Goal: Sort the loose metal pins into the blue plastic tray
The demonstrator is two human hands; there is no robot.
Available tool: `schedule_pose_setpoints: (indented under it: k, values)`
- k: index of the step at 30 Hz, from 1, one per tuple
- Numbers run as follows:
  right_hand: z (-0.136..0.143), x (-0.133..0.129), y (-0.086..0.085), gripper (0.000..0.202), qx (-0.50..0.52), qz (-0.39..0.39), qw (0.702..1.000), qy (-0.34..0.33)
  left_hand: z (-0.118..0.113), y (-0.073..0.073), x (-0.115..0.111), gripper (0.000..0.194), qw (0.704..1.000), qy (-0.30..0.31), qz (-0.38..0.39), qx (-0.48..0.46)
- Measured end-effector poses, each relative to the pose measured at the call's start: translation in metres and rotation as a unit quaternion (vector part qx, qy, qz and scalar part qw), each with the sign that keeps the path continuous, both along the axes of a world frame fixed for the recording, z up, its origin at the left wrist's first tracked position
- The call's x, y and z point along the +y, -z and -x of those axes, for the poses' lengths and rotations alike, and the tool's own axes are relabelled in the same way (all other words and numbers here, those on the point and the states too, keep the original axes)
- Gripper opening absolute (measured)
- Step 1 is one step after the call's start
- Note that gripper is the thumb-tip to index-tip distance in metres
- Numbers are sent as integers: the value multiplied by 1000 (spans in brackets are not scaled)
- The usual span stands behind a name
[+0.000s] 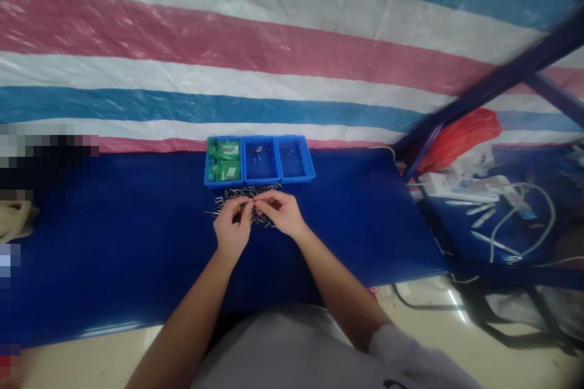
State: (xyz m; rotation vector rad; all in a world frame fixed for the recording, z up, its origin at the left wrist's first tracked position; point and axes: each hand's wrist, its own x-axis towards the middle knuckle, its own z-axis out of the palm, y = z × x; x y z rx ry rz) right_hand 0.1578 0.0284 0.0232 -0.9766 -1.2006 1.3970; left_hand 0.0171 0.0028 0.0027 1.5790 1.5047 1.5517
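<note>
Meeting at the fingertips, the left hand (232,228) and right hand (283,214) are pinched together, presumably to steady something small; I cannot tell what. Beneath them spreads a heap of metal pins (237,192) pointing every which way, though one long pin (210,213) at the left edge lies crosswise. Just beyond, seemingly for easy reach, stand three blue bins (292,175): green packets (225,167) left, loose pins (259,150) middle and right.
</note>
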Motion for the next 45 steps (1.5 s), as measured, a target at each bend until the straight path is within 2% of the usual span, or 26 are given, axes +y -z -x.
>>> schedule_pose_setpoints:
  k: [9,26,33,38,45]
  values:
    - [0,0,1,27,-24,-6,1000,-6,3,7,2,16,999,-4,-11,31]
    - [0,-2,3,25,-19,-14,999,-25,4,5,-2,19,999,-8,24,22]
    - [-1,2,0,29,2,19,1000,23,1,-3,-1,21,1000,4,-6,3]
    - [-1,2,-1,29,16,23,999,21,-1,-2,0,19,999,23,-28,-20]
    - [-1,2,-2,31,4,22,1000,20,3,3,2,20,998,-20,-54,14]
